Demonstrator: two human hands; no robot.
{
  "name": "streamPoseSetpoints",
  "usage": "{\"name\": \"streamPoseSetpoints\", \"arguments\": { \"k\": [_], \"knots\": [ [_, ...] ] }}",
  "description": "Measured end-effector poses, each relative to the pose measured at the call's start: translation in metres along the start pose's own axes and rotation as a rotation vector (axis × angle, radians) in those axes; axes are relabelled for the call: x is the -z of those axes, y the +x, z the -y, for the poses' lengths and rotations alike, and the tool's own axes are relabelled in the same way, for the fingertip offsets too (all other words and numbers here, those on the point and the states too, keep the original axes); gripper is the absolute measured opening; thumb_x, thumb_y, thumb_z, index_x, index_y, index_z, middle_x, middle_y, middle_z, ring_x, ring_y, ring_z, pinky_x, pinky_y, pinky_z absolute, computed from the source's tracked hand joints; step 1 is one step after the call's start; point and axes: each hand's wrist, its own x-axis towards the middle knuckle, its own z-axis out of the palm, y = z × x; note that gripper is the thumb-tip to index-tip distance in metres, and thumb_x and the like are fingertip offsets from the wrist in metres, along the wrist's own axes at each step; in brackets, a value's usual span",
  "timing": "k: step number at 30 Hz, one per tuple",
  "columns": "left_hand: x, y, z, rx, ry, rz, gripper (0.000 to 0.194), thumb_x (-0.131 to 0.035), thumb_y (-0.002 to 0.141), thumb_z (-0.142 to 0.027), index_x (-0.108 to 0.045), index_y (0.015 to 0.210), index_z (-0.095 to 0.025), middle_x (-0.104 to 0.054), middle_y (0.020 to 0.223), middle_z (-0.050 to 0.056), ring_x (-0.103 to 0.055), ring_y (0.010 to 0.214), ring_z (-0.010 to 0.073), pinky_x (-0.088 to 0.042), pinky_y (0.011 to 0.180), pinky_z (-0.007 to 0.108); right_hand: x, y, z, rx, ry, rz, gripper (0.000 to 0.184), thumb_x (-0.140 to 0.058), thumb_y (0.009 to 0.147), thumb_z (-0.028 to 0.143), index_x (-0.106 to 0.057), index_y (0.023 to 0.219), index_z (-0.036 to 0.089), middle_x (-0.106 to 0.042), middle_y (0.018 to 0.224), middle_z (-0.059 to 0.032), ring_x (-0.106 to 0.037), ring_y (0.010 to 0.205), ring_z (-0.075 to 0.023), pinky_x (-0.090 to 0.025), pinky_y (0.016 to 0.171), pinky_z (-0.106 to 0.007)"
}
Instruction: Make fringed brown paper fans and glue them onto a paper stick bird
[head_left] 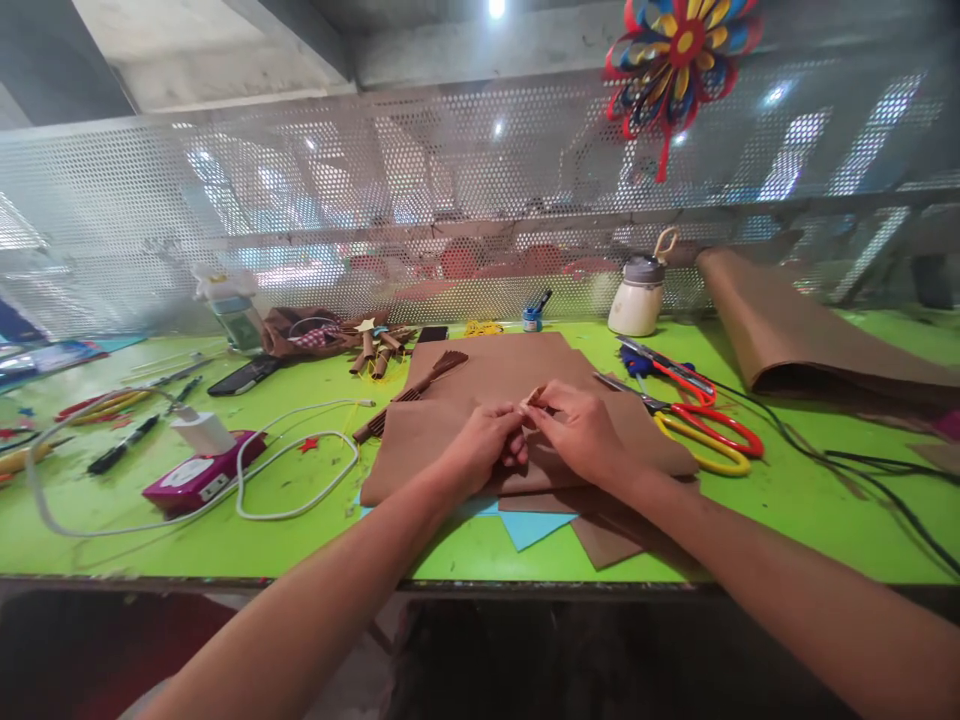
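At your far left, a black pen lies slantwise on the bright green tabletop. Next comes a magenta block-shaped power strip with a white plastic charger cube on it, and a white looped cable runs around both (its end reaches towards the middle of the table). Behind them lies a flat black phone, with a small red star nearer you. Further along is a cluster of short brown paper tubes, and then a long brown fringed paper strip, slanting beside your work.

Before you are spread overlapping brown paper sheets, a light blue paper corner poking out from under them. Your left hand is above these sheets, its fingers curled and its thumb and forefinger reaching your right fingertips; whether they grip anything, you cannot tell from here. Between the hands is a small tan curled piece, pinched by thumb and forefinger of your nearly closed right hand.

To the right are scissors with one red and one yellow plastic handle, and beyond them a large folded brown paper sheet.
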Motion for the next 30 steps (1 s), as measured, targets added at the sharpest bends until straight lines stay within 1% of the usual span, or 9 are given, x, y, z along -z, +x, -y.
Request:
{"name": "streamPoseSetpoints", "arguments": {
  "k": [4,7,15,17,19,21,24,27,30],
  "knots": [
    [0.0,0.0,0.0,-0.011,0.023,-0.024,0.014,-0.049,0.077,-0.027,-0.049,0.069,-0.015,-0.043,0.041,-0.006,-0.044,0.037,0.007,-0.029,0.039,0.017,0.0,0.0,0.002,-0.001,0.005,0.025,0.016,-0.054,0.081,0.019,-0.062,0.068,0.016,-0.061,0.071,-0.0049,-0.056,0.071,-0.0158,-0.043,0.067,-0.028],
    [0.0,-0.001,0.001,-0.011,0.023,-0.053,0.014,-0.047,0.076,-0.024,-0.049,0.066,-0.015,-0.041,0.038,-0.006,-0.042,0.035,0.0067,-0.029,0.038,0.018,-0.003,-0.004,0.002,-0.018,0.019,0.042,0.015,-0.054,0.081,0.018,-0.065,0.071,0.016,-0.062,0.074,-0.0059,-0.057,0.07,-0.0159,-0.044,0.067,-0.028],
    [0.003,0.003,0.003,0.014,-0.035,-0.004,0.012,-0.046,0.076,-0.023,-0.052,0.07,-0.014,-0.05,0.044,-0.002,-0.044,0.035,0.0065,-0.027,0.037,0.017,-0.004,-0.002,-0.001,-0.036,0.084,0.067,0.012,-0.054,0.08,0.019,-0.066,0.077,0.016,-0.064,0.078,-0.0066,-0.06,0.075,-0.0168,-0.047,0.07,-0.029],
    [0.004,0.003,0.003,0.001,-0.051,-0.009,0.011,-0.046,0.075,-0.022,-0.051,0.072,-0.014,-0.051,0.045,-0.002,-0.045,0.036,0.0072,-0.028,0.038,0.017,-0.004,0.001,-0.002,-0.068,0.128,0.08,0.012,-0.055,0.079,0.021,-0.065,0.083,0.016,-0.065,0.084,-0.0069,-0.06,0.077,-0.0168,-0.047,0.072,-0.029],
    [0.003,0.002,0.002,-0.015,-0.021,-0.028,0.012,-0.045,0.076,-0.024,-0.05,0.071,-0.015,-0.052,0.046,-0.001,-0.045,0.036,0.0074,-0.029,0.037,0.018,-0.005,0.003,-0.003,-0.16,0.189,0.093,0.016,-0.057,0.077,0.023,-0.064,0.09,0.016,-0.066,0.087,-0.007,-0.062,0.077,-0.0169,-0.048,0.072,-0.029],
    [0.002,0.002,0.0,-0.029,0.062,-0.079,0.016,-0.043,0.078,-0.028,-0.048,0.07,-0.016,-0.053,0.047,-0.001,-0.045,0.035,0.0077,-0.029,0.037,0.018,-0.005,0.005,-0.005,-0.277,0.242,0.096,0.019,-0.057,0.076,0.025,-0.064,0.091,0.015,-0.068,0.085,-0.0067,-0.062,0.074,-0.017,-0.048,0.07,-0.029],
    [0.0,0.001,-0.001,-0.066,0.295,-0.233,0.02,-0.041,0.08,-0.031,-0.049,0.069,-0.017,-0.051,0.044,-0.002,-0.046,0.035,0.009,-0.029,0.038,0.018,0.0,0.007,-0.002,-0.41,0.284,0.079,0.02,-0.058,0.073,0.029,-0.064,0.084,0.013,-0.068,0.079,-0.0066,-0.061,0.071,-0.0174,-0.048,0.068,-0.029],
    [-0.001,-0.001,-0.002,-0.174,0.59,-0.379,0.023,-0.042,0.08,-0.03,-0.048,0.062,-0.017,-0.048,0.042,-0.002,-0.047,0.039,0.0091,-0.029,0.043,0.019,0.007,0.01,0.006,-0.506,0.424,0.071,0.021,-0.059,0.07,0.03,-0.064,0.081,0.013,-0.066,0.074,-0.0044,-0.058,0.066,-0.0156,-0.046,0.063,-0.027],
    [-0.001,-0.003,-0.002,-0.297,0.805,-0.459,0.026,-0.044,0.08,-0.027,-0.046,0.056,-0.017,-0.05,0.047,0.0,-0.046,0.045,0.0094,-0.028,0.048,0.02,0.011,0.011,0.013,-0.546,0.59,0.071,0.017,-0.06,0.065,0.027,-0.064,0.076,0.015,-0.064,0.07,-0.0019,-0.056,0.064,-0.0142,-0.046,0.06,-0.026]
  ]
}}
